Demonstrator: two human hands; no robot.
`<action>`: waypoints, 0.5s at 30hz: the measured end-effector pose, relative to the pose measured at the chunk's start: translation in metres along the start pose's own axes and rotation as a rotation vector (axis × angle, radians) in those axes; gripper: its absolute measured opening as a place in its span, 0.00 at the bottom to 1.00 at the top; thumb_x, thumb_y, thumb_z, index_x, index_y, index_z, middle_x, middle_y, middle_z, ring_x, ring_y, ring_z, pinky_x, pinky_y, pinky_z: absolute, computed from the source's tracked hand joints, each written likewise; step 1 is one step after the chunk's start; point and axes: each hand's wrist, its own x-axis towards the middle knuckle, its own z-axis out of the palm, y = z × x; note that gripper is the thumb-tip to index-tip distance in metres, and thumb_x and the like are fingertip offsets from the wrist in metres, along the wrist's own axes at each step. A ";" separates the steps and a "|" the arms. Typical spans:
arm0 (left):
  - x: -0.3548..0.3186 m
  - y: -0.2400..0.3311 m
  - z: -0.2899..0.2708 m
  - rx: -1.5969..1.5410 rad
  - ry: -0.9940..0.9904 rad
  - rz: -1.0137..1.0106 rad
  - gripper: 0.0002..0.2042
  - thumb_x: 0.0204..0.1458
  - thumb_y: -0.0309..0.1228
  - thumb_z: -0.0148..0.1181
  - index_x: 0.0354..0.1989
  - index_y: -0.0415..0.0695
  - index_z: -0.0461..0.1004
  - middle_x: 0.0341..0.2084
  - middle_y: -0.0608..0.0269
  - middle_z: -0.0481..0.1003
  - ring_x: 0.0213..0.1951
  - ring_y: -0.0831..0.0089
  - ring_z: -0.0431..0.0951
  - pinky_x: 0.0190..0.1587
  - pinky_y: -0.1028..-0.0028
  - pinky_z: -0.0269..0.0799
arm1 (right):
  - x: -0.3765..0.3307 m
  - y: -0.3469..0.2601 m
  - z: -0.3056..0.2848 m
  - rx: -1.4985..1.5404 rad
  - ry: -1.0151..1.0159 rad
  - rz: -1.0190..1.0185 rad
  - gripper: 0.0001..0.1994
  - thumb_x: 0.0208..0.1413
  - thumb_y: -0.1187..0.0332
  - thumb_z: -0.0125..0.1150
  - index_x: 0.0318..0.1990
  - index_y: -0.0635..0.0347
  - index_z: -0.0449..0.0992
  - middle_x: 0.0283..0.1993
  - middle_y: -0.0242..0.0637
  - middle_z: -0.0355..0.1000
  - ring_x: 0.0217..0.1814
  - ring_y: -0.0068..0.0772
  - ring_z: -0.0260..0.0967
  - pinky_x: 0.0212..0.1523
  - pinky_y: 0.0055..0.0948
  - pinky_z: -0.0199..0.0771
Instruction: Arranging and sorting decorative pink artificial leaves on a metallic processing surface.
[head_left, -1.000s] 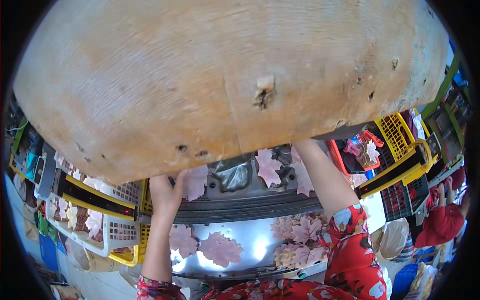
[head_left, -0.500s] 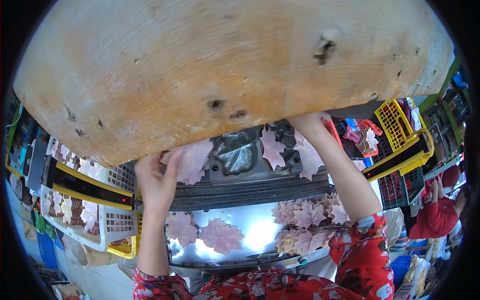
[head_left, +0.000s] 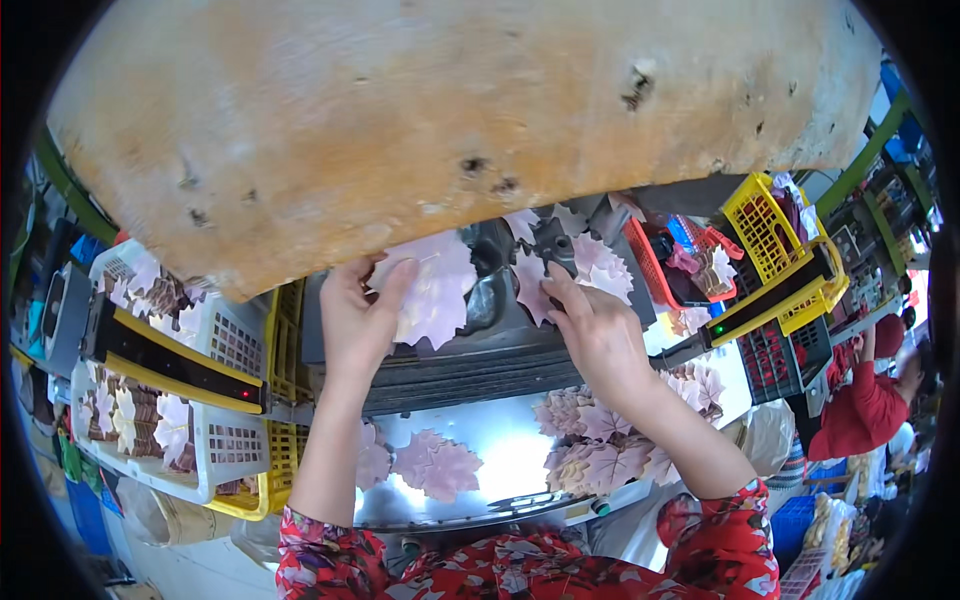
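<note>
My left hand [head_left: 358, 318] pinches the left edge of a large pale pink artificial maple leaf [head_left: 438, 288]. This leaf lies over the left part of a dark metal leaf-shaped mould [head_left: 488, 268]. On the mould's right side, my right hand [head_left: 602, 340] has its thumb and forefinger closed at the edge of a smaller pink leaf [head_left: 529, 284]. Another pink leaf [head_left: 600, 268] lies to the right, beyond that hand. A thick wooden board [head_left: 450, 120] overhangs the mould and hides its far part.
Below the mould, a shiny metal tray [head_left: 515, 455] carries leaf stacks [head_left: 605, 450] and loose leaves [head_left: 438, 465]. White baskets [head_left: 205, 470] of leaves stand left. Yellow-black sensor bars [head_left: 180, 362] flank the work area. Red [head_left: 650, 265] and yellow [head_left: 765, 225] baskets stand right; a person [head_left: 860, 400] is farther right.
My right hand has come out from under the board, back toward me, to the smaller leaf. My left hand has shifted right with the large leaf, which now covers part of the mould.
</note>
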 end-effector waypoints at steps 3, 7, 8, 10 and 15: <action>0.001 0.000 0.003 0.023 -0.004 -0.010 0.07 0.54 0.23 0.63 0.39 0.37 0.73 0.34 0.66 0.77 0.38 0.82 0.74 0.43 0.81 0.67 | 0.004 -0.007 -0.001 -0.018 0.062 -0.033 0.27 0.45 0.77 0.65 0.56 0.73 0.68 0.39 0.48 0.77 0.38 0.45 0.76 0.41 0.37 0.76; 0.002 -0.002 0.004 0.043 -0.024 0.012 0.07 0.54 0.25 0.64 0.38 0.36 0.74 0.33 0.65 0.77 0.37 0.83 0.74 0.42 0.81 0.68 | 0.006 -0.011 -0.004 0.002 0.083 0.012 0.25 0.47 0.76 0.66 0.55 0.72 0.69 0.40 0.48 0.76 0.38 0.47 0.75 0.41 0.37 0.76; 0.003 -0.010 0.006 0.009 0.001 0.041 0.08 0.55 0.25 0.64 0.38 0.35 0.75 0.32 0.64 0.78 0.35 0.83 0.74 0.40 0.81 0.69 | 0.008 -0.012 -0.005 0.005 0.078 0.010 0.25 0.47 0.76 0.66 0.55 0.72 0.69 0.40 0.48 0.76 0.38 0.47 0.75 0.41 0.37 0.76; 0.006 -0.025 0.009 -0.021 0.032 0.066 0.08 0.55 0.26 0.64 0.38 0.34 0.75 0.32 0.63 0.78 0.34 0.83 0.75 0.38 0.80 0.69 | 0.014 -0.014 -0.010 0.037 0.062 0.049 0.24 0.48 0.74 0.66 0.54 0.70 0.69 0.42 0.52 0.75 0.44 0.51 0.74 0.47 0.40 0.74; 0.013 -0.035 0.008 0.054 0.068 0.064 0.10 0.54 0.27 0.65 0.40 0.33 0.77 0.31 0.61 0.80 0.32 0.80 0.77 0.35 0.78 0.72 | 0.082 -0.018 0.006 0.210 0.133 -0.041 0.21 0.50 0.68 0.67 0.51 0.67 0.73 0.52 0.52 0.72 0.57 0.53 0.66 0.57 0.45 0.66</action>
